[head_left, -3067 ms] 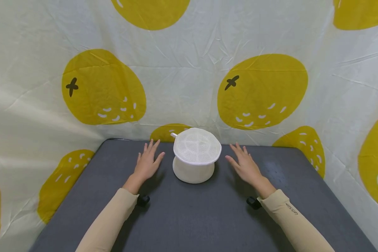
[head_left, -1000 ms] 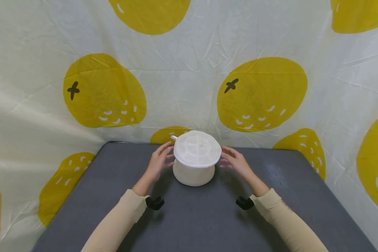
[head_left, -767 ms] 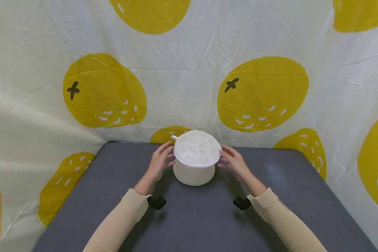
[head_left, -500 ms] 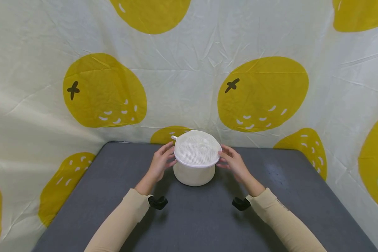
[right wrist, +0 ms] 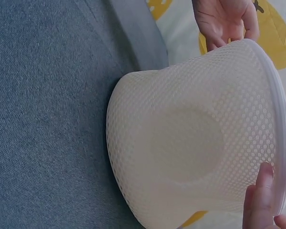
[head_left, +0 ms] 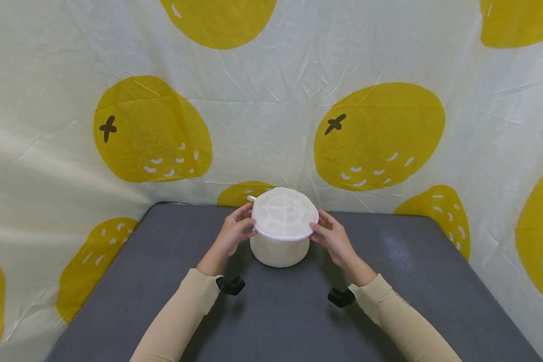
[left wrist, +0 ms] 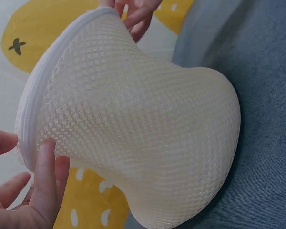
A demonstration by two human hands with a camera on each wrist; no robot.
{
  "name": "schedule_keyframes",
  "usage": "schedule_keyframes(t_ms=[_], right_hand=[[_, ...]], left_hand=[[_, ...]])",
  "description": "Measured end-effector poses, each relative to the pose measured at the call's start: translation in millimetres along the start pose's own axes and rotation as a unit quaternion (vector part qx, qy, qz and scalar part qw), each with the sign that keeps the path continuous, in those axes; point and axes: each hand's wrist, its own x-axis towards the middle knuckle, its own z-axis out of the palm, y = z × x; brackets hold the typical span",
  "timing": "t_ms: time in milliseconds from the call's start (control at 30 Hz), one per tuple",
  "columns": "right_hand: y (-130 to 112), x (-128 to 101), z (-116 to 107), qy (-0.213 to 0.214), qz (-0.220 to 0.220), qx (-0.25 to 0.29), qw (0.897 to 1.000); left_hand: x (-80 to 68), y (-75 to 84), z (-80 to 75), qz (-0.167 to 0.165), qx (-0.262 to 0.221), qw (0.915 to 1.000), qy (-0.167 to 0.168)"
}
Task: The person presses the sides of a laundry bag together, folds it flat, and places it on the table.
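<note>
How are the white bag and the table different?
The bag is pale white, but the table is dark grey-blue.
The bag is small; the table is much bigger and spreads out underneath it.
The bag is see-through-looking mesh full of little holes, while the table's top is flat with no holes showing.
Both are plain, with no yellow shapes on them.

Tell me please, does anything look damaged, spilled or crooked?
Nothing is visibly torn or spilled. Only the white mesh bag looks slightly odd: its side caves inward around the middle instead of standing straight, in the left wrist view.
</note>
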Motion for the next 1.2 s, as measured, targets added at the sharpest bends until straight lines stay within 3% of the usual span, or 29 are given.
schedule_keyframes(t_ms=[267,1200], right_hand=[[4.4,0.1,2.3,0.008,0.004,0.016,1.0],[7.2,3.7,6.1,0.001,0.002,0.019,1.0]], left_hand=[[0.4,-3.5,-2.9,-0.004,0.008,0.9998,-0.017],[-0.9,-10.1,-3.8,0.0,0.006,1.0,-0.006]])
